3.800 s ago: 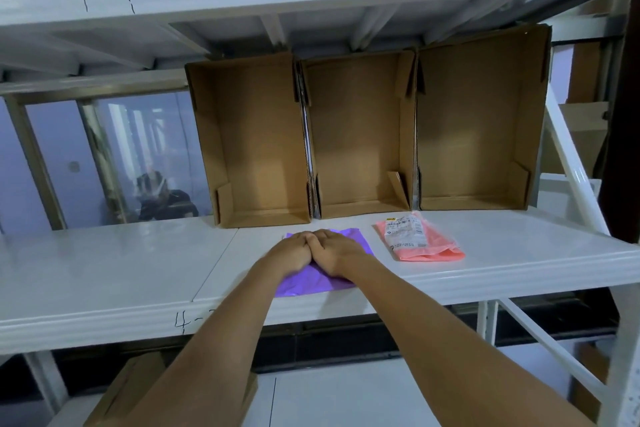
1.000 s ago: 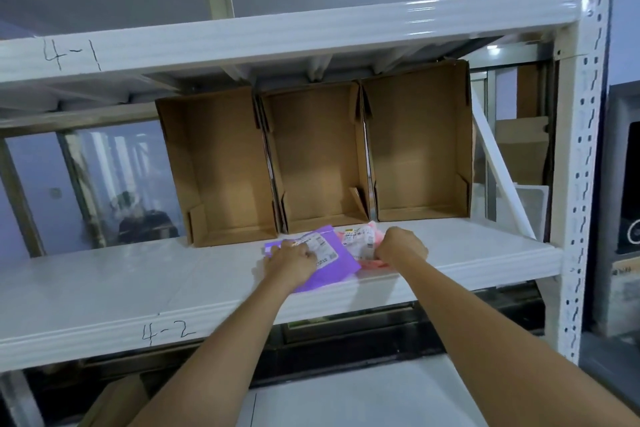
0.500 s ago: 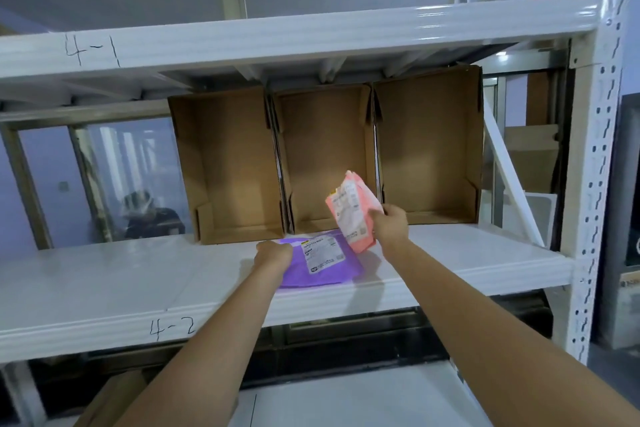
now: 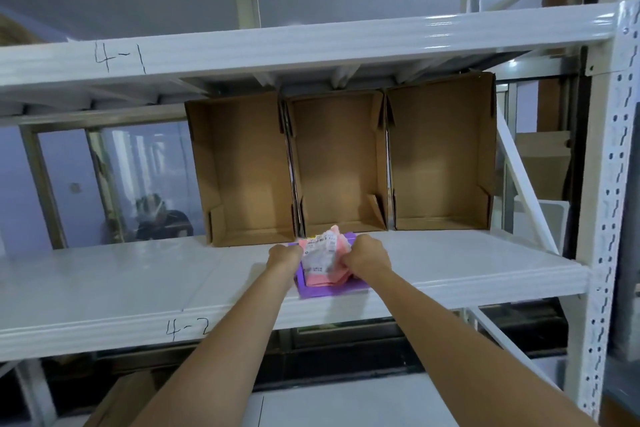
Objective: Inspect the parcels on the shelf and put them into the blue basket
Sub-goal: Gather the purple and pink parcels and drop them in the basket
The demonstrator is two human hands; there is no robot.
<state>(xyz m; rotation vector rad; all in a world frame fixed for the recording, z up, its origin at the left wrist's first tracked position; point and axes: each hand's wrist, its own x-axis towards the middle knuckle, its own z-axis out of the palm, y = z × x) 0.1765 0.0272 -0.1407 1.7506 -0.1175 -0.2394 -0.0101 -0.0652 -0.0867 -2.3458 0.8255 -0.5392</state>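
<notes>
A pink parcel (image 4: 320,276) with a white label lies on top of a flat purple parcel (image 4: 325,290) near the front edge of the white shelf (image 4: 138,281) marked 4-2. My left hand (image 4: 285,257) grips the stacked parcels at their left side. My right hand (image 4: 369,256) grips them at the right side, fingers curled over the pink one. Most of the purple parcel is hidden under the pink one and my hands. The blue basket is not in view.
Three open brown cardboard boxes (image 4: 339,163) stand on their sides at the back of the shelf. The upper shelf beam (image 4: 311,45) is marked 4-1. A white perforated upright (image 4: 609,184) stands at the right. A cardboard box (image 4: 117,399) sits low at the left.
My right hand has brought the pink parcel down from the air onto the purple parcel. Both hands now hold the stack together at its sides.
</notes>
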